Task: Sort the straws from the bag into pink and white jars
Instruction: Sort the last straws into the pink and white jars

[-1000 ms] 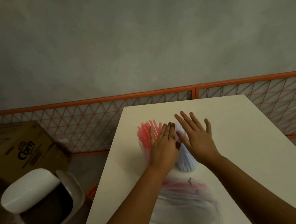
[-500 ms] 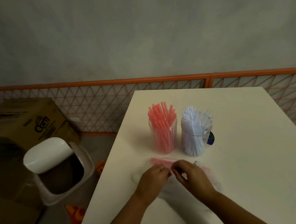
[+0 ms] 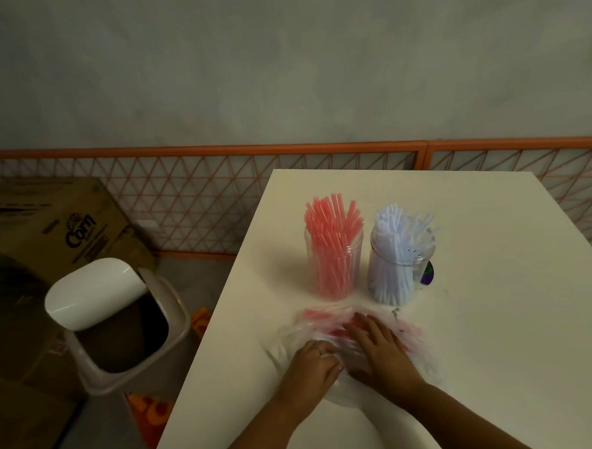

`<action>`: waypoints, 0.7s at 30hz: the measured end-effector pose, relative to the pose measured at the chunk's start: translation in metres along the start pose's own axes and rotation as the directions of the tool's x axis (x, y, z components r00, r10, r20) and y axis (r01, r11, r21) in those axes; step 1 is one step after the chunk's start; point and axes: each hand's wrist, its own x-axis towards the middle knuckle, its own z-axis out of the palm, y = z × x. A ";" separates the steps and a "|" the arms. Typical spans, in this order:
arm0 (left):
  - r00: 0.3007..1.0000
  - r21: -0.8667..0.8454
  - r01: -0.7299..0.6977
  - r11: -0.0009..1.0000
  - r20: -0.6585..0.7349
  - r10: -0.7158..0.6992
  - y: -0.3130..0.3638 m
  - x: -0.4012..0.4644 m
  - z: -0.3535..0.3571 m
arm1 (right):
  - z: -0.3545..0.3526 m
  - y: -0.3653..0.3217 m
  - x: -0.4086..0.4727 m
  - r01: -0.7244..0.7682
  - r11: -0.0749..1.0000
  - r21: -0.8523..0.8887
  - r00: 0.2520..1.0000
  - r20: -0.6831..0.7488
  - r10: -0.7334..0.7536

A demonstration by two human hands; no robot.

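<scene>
Clear bag holds pink and white straws.

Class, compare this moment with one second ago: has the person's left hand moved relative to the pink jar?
Yes. The left hand has come back from the pink jar toward the person and now rests on the bag.

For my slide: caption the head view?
Both hands on the straw bag, before jars of pink straws and white straws.

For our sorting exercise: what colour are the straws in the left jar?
Pink. The straws standing in the left jar show best in the head view.
</scene>
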 end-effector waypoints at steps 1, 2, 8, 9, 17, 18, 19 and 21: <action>1.000 -0.017 0.020 1.000 0.015 -0.020 -0.001 -0.001 -0.001 | 0.001 0.001 0.003 -0.024 0.999 0.024 0.999 0.029 0.023; 0.999 -0.028 0.038 0.999 0.024 -0.037 -0.004 -0.001 -0.003 | 0.001 0.001 0.004 -0.054 0.997 0.050 0.996 0.068 0.051; 0.975 -0.007 0.220 0.976 -0.017 -0.220 -0.011 0.001 -0.006 | -0.003 0.005 0.011 -0.235 0.957 0.171 0.943 0.281 0.181; 0.966 -0.002 0.257 0.966 -0.028 -0.257 -0.013 0.003 -0.006 | 0.000 0.006 0.011 -0.236 0.958 0.162 0.929 0.327 0.174; 0.917 -0.141 0.399 0.906 0.065 -0.393 -0.024 0.016 -0.013 | 0.006 -0.005 0.016 -0.269 0.913 0.306 0.948 0.252 0.195; 0.911 -0.194 0.412 0.890 0.082 -0.404 -0.025 0.016 -0.013 | 0.002 -0.007 0.017 -0.274 0.926 0.258 0.943 0.261 0.207; 0.908 -0.242 0.418 0.876 0.087 -0.410 -0.026 0.015 -0.013 | -0.003 -0.007 0.019 -0.234 0.954 0.185 0.955 0.229 0.190; 0.910 -0.319 0.411 0.854 0.092 -0.404 -0.027 0.014 -0.013 | -0.015 -0.009 0.019 -0.134 0.986 0.102 0.937 0.337 0.092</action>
